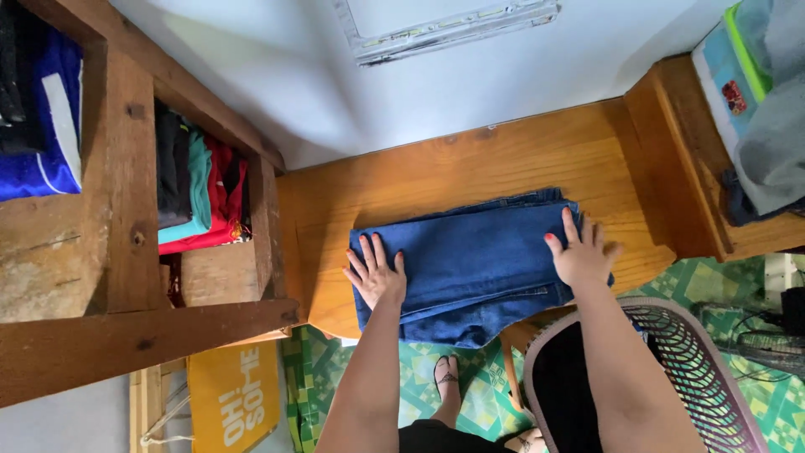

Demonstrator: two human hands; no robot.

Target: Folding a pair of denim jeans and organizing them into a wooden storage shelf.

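Note:
A folded pair of blue jeans point(474, 260) lies on a wooden bench point(470, 164) against a white wall. My left hand point(376, 273) rests flat on the jeans' left end, fingers spread. My right hand point(580, 252) presses flat on the right end, fingers apart. Neither hand grips the cloth. The jeans' near edge hangs a little over the bench's front.
A wooden shelf point(126, 252) at the left holds upright folded clothes point(197, 189) in black, teal and red. A laundry basket point(679, 369) stands at the lower right. Grey cloth point(776, 143) lies on a raised wooden ledge at the right. A yellow bag point(233, 403) sits on the floor.

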